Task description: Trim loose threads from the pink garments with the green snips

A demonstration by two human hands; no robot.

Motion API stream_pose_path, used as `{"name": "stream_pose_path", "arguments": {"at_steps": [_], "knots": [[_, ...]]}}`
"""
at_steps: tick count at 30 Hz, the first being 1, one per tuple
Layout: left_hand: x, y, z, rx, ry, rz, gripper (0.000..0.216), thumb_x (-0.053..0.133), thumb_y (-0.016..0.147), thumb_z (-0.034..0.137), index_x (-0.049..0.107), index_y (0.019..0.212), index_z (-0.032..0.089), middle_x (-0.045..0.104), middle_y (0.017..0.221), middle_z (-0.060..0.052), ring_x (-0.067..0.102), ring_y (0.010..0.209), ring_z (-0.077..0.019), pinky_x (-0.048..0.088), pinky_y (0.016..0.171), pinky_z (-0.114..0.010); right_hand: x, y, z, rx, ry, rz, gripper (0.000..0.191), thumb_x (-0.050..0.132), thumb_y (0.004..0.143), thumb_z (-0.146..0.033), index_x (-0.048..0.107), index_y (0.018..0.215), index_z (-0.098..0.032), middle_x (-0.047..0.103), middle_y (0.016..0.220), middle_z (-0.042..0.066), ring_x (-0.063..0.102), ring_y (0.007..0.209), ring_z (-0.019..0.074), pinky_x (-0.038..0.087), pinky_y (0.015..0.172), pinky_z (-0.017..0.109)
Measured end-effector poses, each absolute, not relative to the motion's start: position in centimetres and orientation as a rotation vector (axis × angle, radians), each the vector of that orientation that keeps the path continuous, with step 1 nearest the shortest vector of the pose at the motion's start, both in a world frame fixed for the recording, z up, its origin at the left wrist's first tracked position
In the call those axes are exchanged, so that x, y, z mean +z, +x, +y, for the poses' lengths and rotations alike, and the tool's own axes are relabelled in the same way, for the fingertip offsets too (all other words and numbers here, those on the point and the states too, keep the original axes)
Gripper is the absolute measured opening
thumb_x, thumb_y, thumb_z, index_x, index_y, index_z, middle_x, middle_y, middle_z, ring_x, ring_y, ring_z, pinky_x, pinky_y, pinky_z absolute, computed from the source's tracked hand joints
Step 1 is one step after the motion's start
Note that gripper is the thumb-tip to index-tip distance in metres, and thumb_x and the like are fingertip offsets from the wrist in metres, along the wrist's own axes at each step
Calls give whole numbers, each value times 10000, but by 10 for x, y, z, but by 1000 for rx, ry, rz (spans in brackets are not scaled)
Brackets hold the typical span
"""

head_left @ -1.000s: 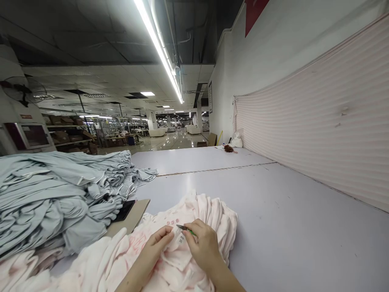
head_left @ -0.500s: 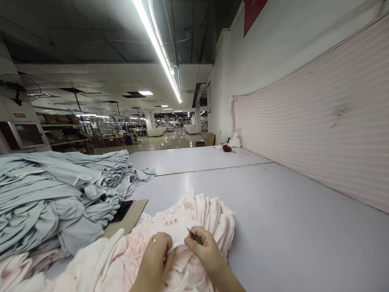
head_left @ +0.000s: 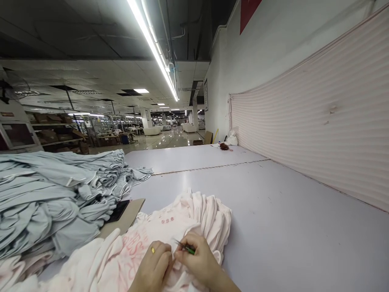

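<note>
My left hand [head_left: 154, 264], with a gold ring on one finger, is closed and pinches the fabric of a pale pink garment [head_left: 170, 227] on top of a pink pile. My right hand [head_left: 199, 259] is closed round a small green-handled snipping tool [head_left: 184, 246], whose tip points left at the spot pinched by the left hand. The two hands touch each other over the garment, just below three pink buttons [head_left: 167, 220]. Red lettering shows on the pink cloth to the left of the hands.
A high stack of grey-blue garments [head_left: 54, 190] fills the left side. A brown board [head_left: 127, 217] with a dark phone [head_left: 117, 211] on it lies between the stacks. The grey table [head_left: 273, 219] runs along a striped pink fabric wall [head_left: 319, 125] on the right.
The left hand moved down and right to meet the right hand, and the white label seen earlier is hidden. The view shifted slightly down and left.
</note>
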State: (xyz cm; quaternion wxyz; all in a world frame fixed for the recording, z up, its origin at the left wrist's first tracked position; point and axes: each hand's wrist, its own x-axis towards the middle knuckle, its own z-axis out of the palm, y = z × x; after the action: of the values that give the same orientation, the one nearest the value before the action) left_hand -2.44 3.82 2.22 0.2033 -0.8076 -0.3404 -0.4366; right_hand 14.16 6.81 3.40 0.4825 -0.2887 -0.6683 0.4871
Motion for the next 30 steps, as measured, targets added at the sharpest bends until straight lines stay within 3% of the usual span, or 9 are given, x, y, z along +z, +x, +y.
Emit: {"name": "stream_pose_path", "arguments": {"at_steps": [3,6,9,12,16,22,25,28,30], "knots": [[14,-29,40,-1165,-2236,-899,251,512,823,-9,559,888,228,637,705,-49,526,628,-189,437,630,-293,20,140,75,1542,-629,-1294,332,754,683,-453,557,673,-186,418,587,-65,363,541,99,288,530,225],[13,-31,39,-1068,-2271,-865,247,520,827,-10,573,935,206,653,750,-67,544,668,-193,452,653,-304,12,147,79,1561,-641,-1142,444,775,670,-573,555,712,-189,395,558,-77,334,503,90,282,487,213],[16,-31,36,-1104,-2254,-876,225,488,859,-16,568,911,188,634,762,-65,540,681,-180,458,637,-290,18,165,76,1396,-689,-1298,321,790,709,-459,662,804,-179,577,711,-14,536,687,156,426,640,247],[19,-29,34,-1143,-2242,-914,201,472,885,-11,553,882,173,607,757,-60,526,686,-166,458,628,-277,28,185,71,1213,-797,-1577,199,740,751,-338,750,886,-193,653,856,36,595,855,226,441,769,306],[21,-27,34,-1142,-2221,-914,202,473,885,-15,537,855,175,589,742,-54,512,683,-159,458,623,-267,36,196,67,1026,-873,-1817,183,660,817,-285,797,909,-206,637,781,45,599,759,222,421,689,310],[21,-27,34,-1116,-2251,-920,218,487,865,-26,537,865,186,604,748,-50,520,684,-160,464,629,-277,41,181,65,898,-876,-1919,173,685,802,-164,811,904,-227,673,776,37,632,752,209,431,669,280],[23,-30,34,-1131,-2250,-915,233,500,845,-34,536,865,196,608,745,-41,521,683,-161,468,641,-283,42,180,63,878,-884,-1935,175,693,800,-156,809,906,-232,688,792,34,640,759,206,436,669,273],[19,-30,36,-1177,-2260,-958,244,482,841,-23,527,866,215,615,761,-23,563,720,-159,500,774,-326,44,182,63,861,-867,-1935,157,672,815,-174,802,881,-231,693,797,31,643,761,204,442,679,273],[7,-24,38,-1119,-2398,-1140,212,477,844,23,501,800,229,601,720,1,567,667,-143,501,723,-281,48,181,69,820,-887,-1885,158,640,835,-197,787,882,-230,695,827,34,644,786,209,444,708,285]]}}
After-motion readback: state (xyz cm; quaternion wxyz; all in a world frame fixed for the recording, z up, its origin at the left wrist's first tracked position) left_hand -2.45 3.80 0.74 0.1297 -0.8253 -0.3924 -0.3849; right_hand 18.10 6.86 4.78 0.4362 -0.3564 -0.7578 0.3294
